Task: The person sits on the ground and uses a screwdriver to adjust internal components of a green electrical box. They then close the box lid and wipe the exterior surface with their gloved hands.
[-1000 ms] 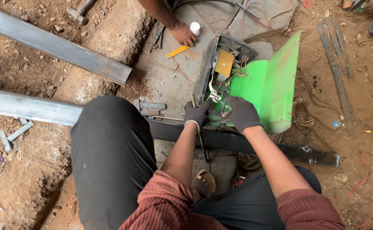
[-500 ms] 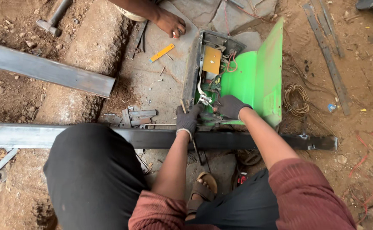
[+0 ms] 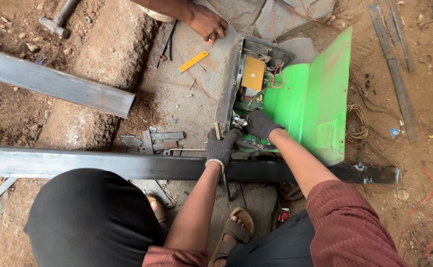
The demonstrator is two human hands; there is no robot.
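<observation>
An open machine housing lies on the ground, a grey metal box [image 3: 228, 84] with a bright green cover [image 3: 320, 99] folded out to the right. Inside are an orange board [image 3: 252, 73], red wires and small metal parts. My left hand [image 3: 221, 146], in a grey glove, is closed on the near corner of the box frame. My right hand [image 3: 261, 123], also gloved, reaches into the box with its fingers curled on a silver metal part [image 3: 238, 121]. What the fingertips pinch is hidden.
A long steel beam [image 3: 102, 165] crosses under my forearms; a second beam [image 3: 53, 86] lies at the left. Another person's hand [image 3: 204, 22] rests beyond the box, near a yellow strip [image 3: 192, 62]. Also around are a hammer [image 3: 53, 22], metal brackets [image 3: 152, 141], a wire coil [image 3: 357, 121] and steel strips [image 3: 394, 59].
Both my hands have stayed at the near end of the housing, the right one working slightly deeper inside. The view has shifted, and the other person's hand moved a little along the ground.
</observation>
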